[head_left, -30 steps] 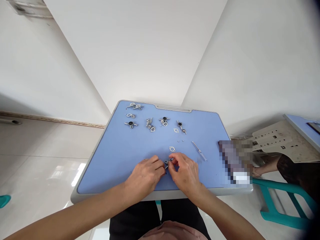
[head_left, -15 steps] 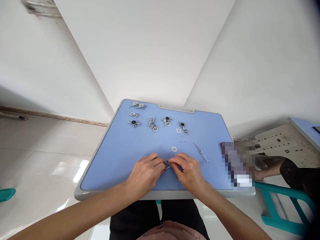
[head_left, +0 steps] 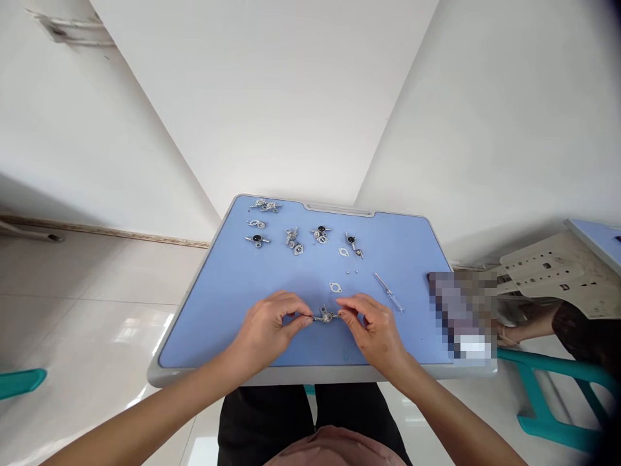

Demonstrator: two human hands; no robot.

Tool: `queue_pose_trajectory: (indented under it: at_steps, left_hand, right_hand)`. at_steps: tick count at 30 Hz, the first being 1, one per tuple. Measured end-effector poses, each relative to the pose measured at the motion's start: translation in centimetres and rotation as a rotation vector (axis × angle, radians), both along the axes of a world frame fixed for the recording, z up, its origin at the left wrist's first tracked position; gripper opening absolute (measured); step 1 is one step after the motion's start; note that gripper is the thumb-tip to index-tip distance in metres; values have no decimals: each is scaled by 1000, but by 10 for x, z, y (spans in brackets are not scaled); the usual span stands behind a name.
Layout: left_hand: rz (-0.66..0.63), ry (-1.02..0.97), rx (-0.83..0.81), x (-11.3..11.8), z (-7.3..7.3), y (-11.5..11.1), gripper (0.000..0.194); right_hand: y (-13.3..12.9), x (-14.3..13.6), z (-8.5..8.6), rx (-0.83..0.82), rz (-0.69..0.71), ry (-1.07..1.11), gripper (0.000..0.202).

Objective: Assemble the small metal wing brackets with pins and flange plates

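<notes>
A small metal fitting with two side tubes (head_left: 326, 316) is held between my hands just above the front part of the blue desk (head_left: 233, 310). My left hand (head_left: 272, 323) pinches the tip of its left tube between thumb and forefinger. At the opposite end, my right hand (head_left: 371, 323) has thumb and fingertips closed round the right tube. The fitting's round middle and a looped ear show between the fingertips. Just beyond it lies a flat oval metal plate (head_left: 335, 288) with a large central hole.
Similar fittings lie farther back, among them one with a black round centre (head_left: 257, 239) and a cluster (head_left: 292, 238). A second plate (head_left: 343, 252) and tiny screws (head_left: 352, 272) lie mid-desk. A slim clear screwdriver (head_left: 388, 292) is rightward. Another person's foot (head_left: 509, 333) shows at right.
My hands have moved apart, my left hand to the left. The fitting, mostly covered before, has turned so its tubes run left to right and now shows between my fingertips.
</notes>
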State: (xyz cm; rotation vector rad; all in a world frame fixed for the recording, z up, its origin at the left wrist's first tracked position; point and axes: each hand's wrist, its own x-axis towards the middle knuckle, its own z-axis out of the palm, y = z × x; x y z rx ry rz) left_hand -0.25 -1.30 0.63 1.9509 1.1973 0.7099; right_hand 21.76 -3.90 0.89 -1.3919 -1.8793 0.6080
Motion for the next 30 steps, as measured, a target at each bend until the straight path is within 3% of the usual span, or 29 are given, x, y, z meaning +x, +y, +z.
queue_pose_trajectory:
  at_steps: [10, 15, 19, 22, 26, 30]
  left_hand:
    - [50, -49, -329, 14, 20, 27, 26]
    - [28, -97, -425, 17, 24, 30, 28]
    - [39, -100, -444, 19, 25, 33, 26]
    - [46, -64, -376, 18, 18, 35, 25]
    - [35, 58, -94, 12, 6, 30, 22]
    - [-57, 192, 117, 7, -1, 18, 17]
  right_hand:
    - [6, -1, 1, -104, 3, -4, 18]
    - [20, -13, 17, -202, 8, -39, 11]
    - [30, -16, 28, -370, 13, 2, 14]
    - [36, -11, 27, -529, 31, 41, 17]
    - [47, -4, 25, -704, 87, 2, 21]
    - [61, -7, 36, -849, 108, -81, 19]
